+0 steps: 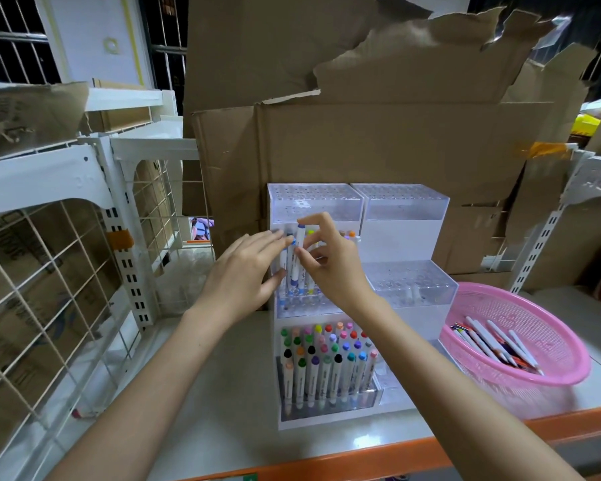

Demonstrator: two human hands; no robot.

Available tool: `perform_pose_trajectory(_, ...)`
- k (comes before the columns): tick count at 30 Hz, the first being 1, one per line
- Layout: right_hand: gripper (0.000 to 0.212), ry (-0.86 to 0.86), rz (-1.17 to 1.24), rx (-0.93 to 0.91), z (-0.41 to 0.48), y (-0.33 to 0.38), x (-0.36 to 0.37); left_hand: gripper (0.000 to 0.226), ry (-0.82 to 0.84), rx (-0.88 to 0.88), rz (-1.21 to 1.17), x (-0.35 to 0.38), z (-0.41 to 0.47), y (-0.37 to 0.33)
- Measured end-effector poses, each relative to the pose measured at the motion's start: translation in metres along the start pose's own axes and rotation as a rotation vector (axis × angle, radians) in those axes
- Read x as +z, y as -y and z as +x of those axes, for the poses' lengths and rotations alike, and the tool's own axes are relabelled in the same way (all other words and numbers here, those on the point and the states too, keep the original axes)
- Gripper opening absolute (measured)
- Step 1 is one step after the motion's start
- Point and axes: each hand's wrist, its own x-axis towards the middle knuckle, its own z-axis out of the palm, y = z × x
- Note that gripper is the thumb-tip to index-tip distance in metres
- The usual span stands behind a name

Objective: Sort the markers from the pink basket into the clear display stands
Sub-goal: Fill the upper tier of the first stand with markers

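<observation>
Over the middle tier of the clear stepped acrylic display stand [313, 199], the right hand [330, 262] arches, fingers curled, pinching an upright white blue-capped marker [297, 258]. The left hand [247, 272] lies flat, straight fingertips touching it. Loose white markers [493, 345] lie in the round pink mesh basket [569, 345] on the desk [222, 428].

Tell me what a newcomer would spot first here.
Centre frame, the person's right grip pinches a blue-capped marker upright at the middle tier of the left clear stand, the left grip straight-fingered beside it. Below, the bottom tier is packed with many-coloured capped markers. At right, a pink basket holds a few loose markers.
</observation>
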Motion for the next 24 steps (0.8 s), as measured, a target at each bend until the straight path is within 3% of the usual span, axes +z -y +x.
perform_pose_trajectory(6, 0.041, 0.05, -0.056, -0.001, 0.004, 0.003, -0.001, 0.07, 0.211, -0.068, 0.083, -0.007, -0.002, 0.0)
perform_pose_trajectory(12, 0.043, 0.034, -0.036, 0.054, 0.005, -0.001, -0.001, 0.075, 0.255, -0.078, 0.076, -0.012, -0.003, -0.002)
perform_pose_trajectory(17, 0.042, 0.14, -0.238, -0.056, -0.005, -0.004, 0.004, 0.081, 0.317, -0.086, 0.091, -0.01, -0.003, 0.0)
perform_pose_trajectory(24, 0.014, 0.019, -0.17, -0.103, -0.002, -0.005, 0.002, 0.082, 0.301, -0.093, 0.078, -0.01, -0.003, -0.003)
